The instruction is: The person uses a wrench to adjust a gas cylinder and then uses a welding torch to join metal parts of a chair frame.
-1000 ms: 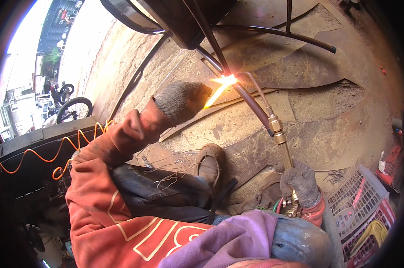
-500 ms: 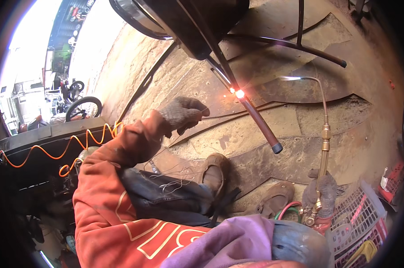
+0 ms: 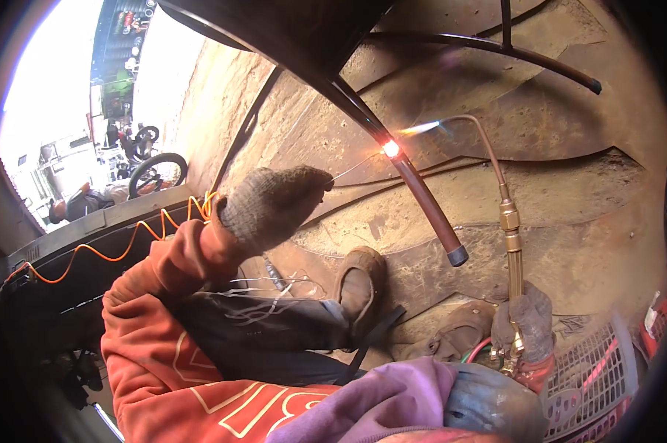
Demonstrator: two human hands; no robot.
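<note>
A thin wire-like rod (image 3: 356, 168) is pinched in my gloved left hand (image 3: 274, 207). Its far end reaches a white-hot glowing spot (image 3: 390, 148) on a dark metal tube leg (image 3: 429, 210), which slants down to a capped end. In my gloved right hand (image 3: 527, 325), low on the right, is a brass gas torch (image 3: 512, 229), its grip wrapped by the fingers. From the torch's bent tip a flame (image 3: 420, 128) points left, close to the glowing spot. Above, the leg joins a dark piece of metal furniture (image 3: 296, 33).
Overlapping metal sheets (image 3: 496, 251) cover the dusty ground. A second curved tube leg (image 3: 525, 55) extends at the upper right. A plastic basket (image 3: 588, 369) stands by my right hand. An orange coiled hose (image 3: 142, 232) runs at the left. Loose wires (image 3: 274, 295) lie across my leg.
My left hand has risen toward the camera, and the rod now reaches the glowing spot. The torch has shifted left, bringing its flame nearer the tube. The furniture sits differently in view.
</note>
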